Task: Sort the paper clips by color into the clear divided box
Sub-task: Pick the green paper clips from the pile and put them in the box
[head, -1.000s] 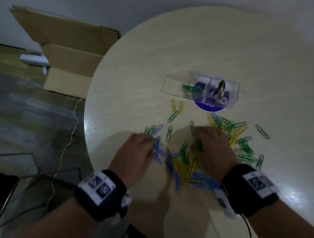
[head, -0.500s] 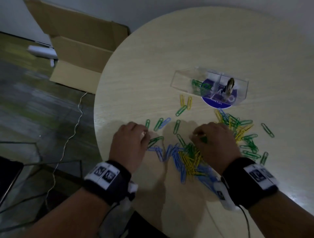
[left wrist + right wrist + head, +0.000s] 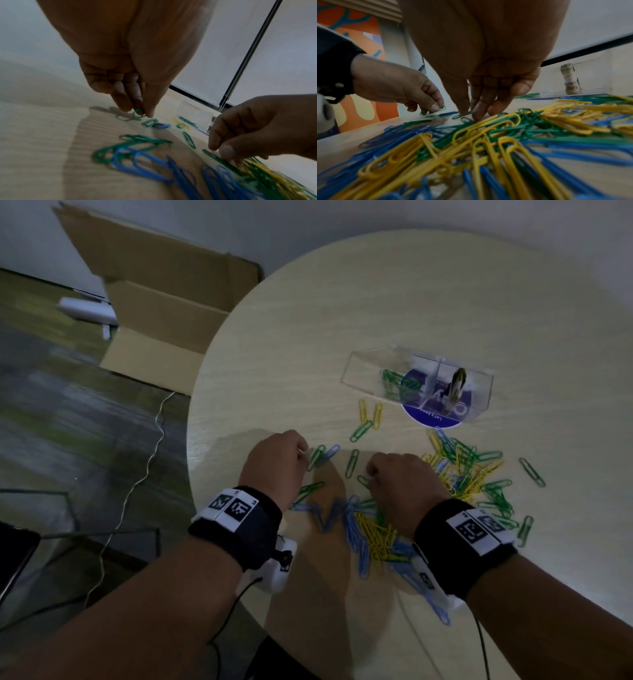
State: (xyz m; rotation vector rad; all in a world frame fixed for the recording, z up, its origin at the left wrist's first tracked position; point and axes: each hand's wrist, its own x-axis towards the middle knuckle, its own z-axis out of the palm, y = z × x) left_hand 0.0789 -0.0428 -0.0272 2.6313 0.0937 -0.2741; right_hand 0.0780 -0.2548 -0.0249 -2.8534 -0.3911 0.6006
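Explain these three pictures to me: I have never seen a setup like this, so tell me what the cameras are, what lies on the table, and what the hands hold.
No machine here: a person wears one camera on the head and one on each wrist. The head view looks down on a round table; each wrist view looks along its own fingers. Loose green, blue and yellow paper clips lie scattered, and the clear divided box already holds some green ones. The left hand pinches a green clip at the table. The right hand reaches its fingertips down to another green clip; whether it grips it yet is unclear.
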